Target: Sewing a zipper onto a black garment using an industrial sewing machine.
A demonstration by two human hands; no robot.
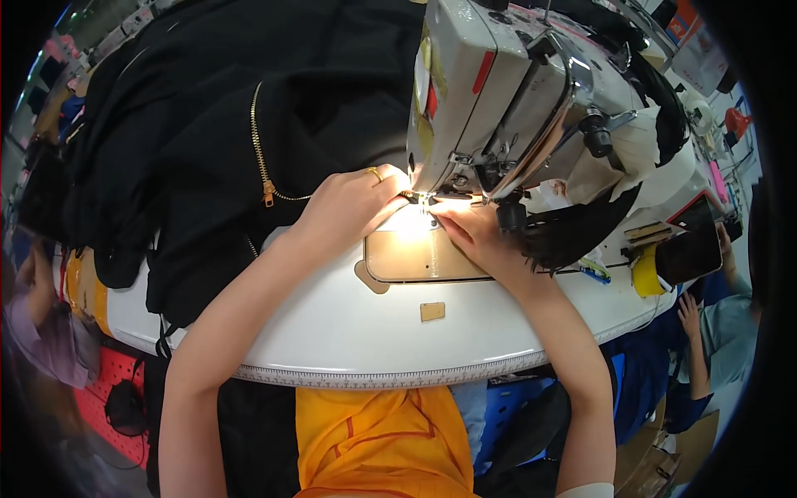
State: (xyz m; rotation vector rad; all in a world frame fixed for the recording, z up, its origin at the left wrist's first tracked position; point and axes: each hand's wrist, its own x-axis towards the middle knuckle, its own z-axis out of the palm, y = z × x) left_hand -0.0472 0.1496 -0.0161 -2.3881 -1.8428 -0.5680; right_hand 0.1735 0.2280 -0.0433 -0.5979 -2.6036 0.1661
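- hands first: what are they on?
- left hand (357,199) is palm-down, fingers curled over the gold-toothed zipper (259,141), just left of the needle area (422,203). seems to press or pinch it; fingertips partly hidden. right hand (481,236) is just right of the needle area, fingers drawn together; can't tell if it grips cloth, too much glare.
- and the work?
- black garment (199,158) spreads over the left and back. zipper runs from its gold pull (268,197) under the left hand toward the needle area.
- step?
- i'd call it lining up or feeding the zipper edge for a seam. can't see whether the needle is down.
- next move calls for?
- my read: zipper flat, small feed, fingertips out from under. garment bulk on the left could drag.
- room?
- tight above: machine head (452,100) is right over the fingers. most room is toward the person: metal plate (398,261), white tabletop (349,332) with a small tan patch (432,312), then the curved ruler edge (374,379). right is busier: black cloth (581,224) hangs just beside the right wrist.
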